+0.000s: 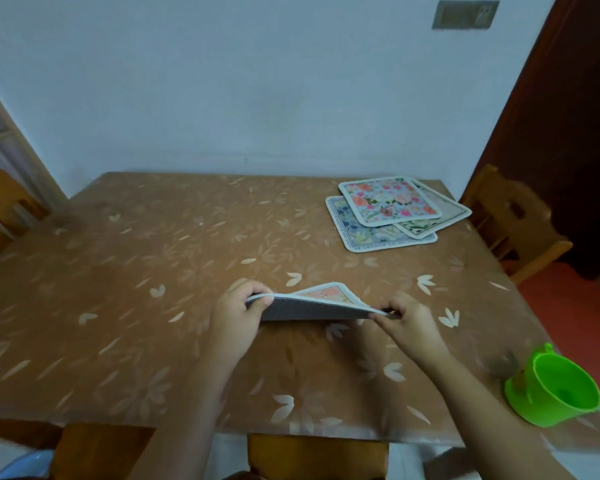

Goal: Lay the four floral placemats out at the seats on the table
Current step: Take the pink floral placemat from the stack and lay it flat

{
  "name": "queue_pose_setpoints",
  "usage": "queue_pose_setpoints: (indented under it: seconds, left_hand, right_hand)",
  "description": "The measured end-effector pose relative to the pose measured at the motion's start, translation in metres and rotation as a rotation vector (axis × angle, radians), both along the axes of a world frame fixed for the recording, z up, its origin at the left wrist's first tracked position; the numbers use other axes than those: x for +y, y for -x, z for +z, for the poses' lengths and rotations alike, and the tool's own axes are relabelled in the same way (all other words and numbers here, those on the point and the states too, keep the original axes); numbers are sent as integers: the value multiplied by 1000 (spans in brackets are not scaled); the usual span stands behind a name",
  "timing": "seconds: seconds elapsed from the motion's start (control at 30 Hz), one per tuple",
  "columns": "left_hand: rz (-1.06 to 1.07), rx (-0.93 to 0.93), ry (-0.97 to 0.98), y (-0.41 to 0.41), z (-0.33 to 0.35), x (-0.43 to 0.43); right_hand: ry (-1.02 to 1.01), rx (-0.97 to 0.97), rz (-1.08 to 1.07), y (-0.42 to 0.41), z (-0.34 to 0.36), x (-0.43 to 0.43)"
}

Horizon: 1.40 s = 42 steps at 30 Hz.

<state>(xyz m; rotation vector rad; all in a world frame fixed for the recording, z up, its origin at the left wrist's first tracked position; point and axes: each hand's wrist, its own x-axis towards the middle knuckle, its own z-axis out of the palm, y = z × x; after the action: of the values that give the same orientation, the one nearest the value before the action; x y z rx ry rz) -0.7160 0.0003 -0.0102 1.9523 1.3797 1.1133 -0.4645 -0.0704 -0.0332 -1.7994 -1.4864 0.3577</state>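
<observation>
Grey underside shows on the mat, so it could flop down bent or crooked if either pinch slips. The left hand grips its left edge and the right hand pinches its right edge, so the mat stretches between them. 3 more mats sit stacked far beyond the right hand.

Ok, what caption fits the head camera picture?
Left hand and right hand hold one floral placemat over the table; three stacked placemats wait.

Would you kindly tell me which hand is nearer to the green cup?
Right. The right hand sits left of and beyond the green cup; the left hand, across the placemat, lies farther left.
</observation>
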Motion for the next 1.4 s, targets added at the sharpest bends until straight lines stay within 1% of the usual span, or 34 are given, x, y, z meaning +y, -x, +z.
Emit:
queue_pose_setpoints:
  seconds: [0.1, 0.2, 0.3, 0.43, 0.6, 0.67, 0.77, 0.87, 0.97, 1.1, 1.17, 1.27, 1.4]
  left_hand:
    - [-23, -60, 5, -11, 12, 7]
    - [-60, -69, -34, -20, 25, 18]
    - [-95, -109, -20, -28, 36, 29]
    - [-126, -107, 8, -44, 50, 50]
    - [-117, -88, 53, -66, 62, 80]
    - [-113, -128, 24, -74, 67, 91]
    - [-88, -184, -67, -87, 72, 101]
    - [-70, -211, -152, -92, 56, 102]
    - [-87, -132, -143, -91, 12, 93]
    - [-108, 4, 63, -78, -68, 61]
    - [-150, 108, 120, -65, -105, 42]
    - [-232, 252, 113, -49, -144, 16]
    - [-255, 328, 125, -42, -163, -4]
  right_hand:
    - [-62, -65, -40, -10, 19, 0]
    - [-107, -155, -44, -22, 40, -1]
    - [-150, -192, -34, -31, 62, -3]
    - [-140, -149, -38, -44, 79, 8]
    - [-168, -94, -137, -59, 89, 35]
    - [-231, -105, -173, -62, 92, 46]
    - [-348, -171, -218, -66, 94, 59]
    - [-420, -221, -219, -71, 82, 62]
    - [-341, -194, -168, -75, 43, 52]
    - [-79, -61, -125, -70, -31, 24]
    - [80, -9, -78, -66, -63, 9]
    - [250, 11, 2, -61, -98, -12]
    - [346, 10, 65, -52, -125, -27]
